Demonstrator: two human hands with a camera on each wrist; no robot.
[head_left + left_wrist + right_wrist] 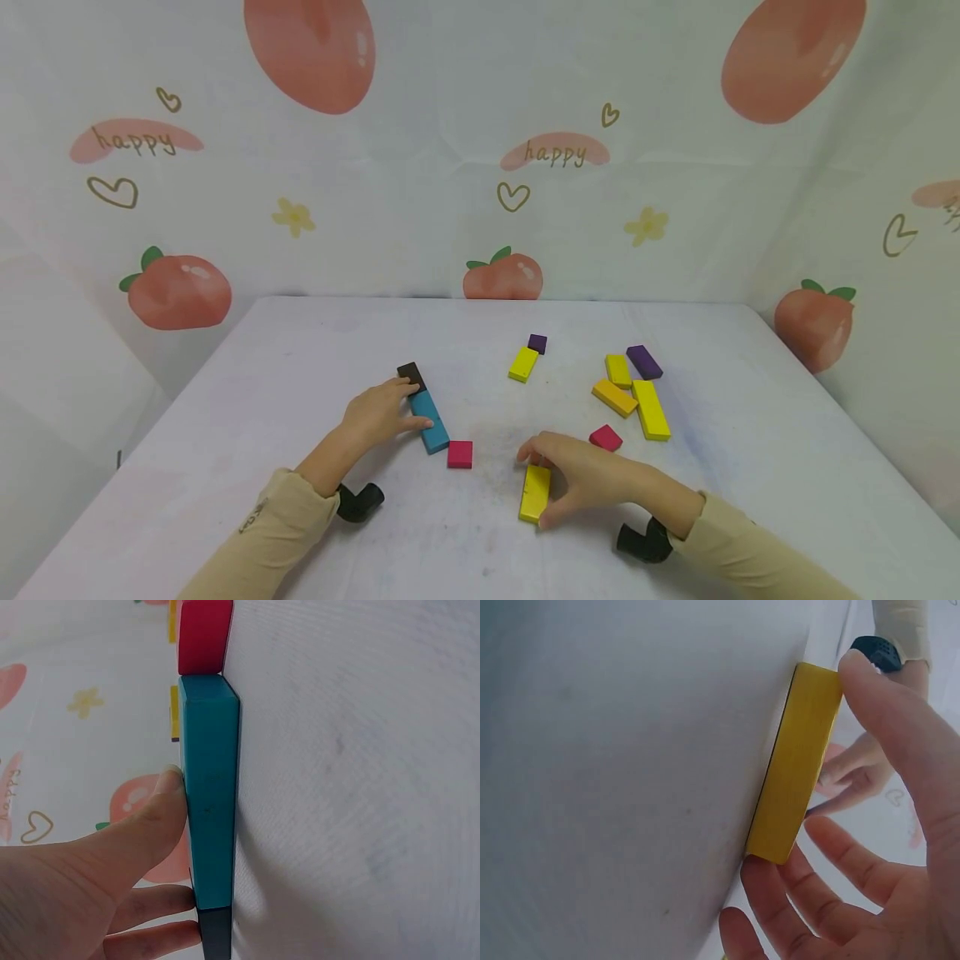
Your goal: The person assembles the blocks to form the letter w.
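Observation:
In the head view my left hand (378, 414) rests on a row of two blocks at centre-left. Its thumb (166, 796) lies on top of the blue block (210, 799), and its fingers reach the black block (411, 377) at the far end. A red square block (460, 454) sits at the near corner of the blue one. Closer to the front, my right hand (588, 473) grips a yellow block (791, 769) lengthwise, with the thumb at one end and fingertips at the other. That block is at the table surface.
Beyond my right hand are a red five-sided block (605, 438), an orange block (615, 397), a long yellow block (651, 410), a short yellow block (618, 370) and a purple block (644, 362). Farther back, another yellow block (523, 364) touches a small purple cube (537, 343).

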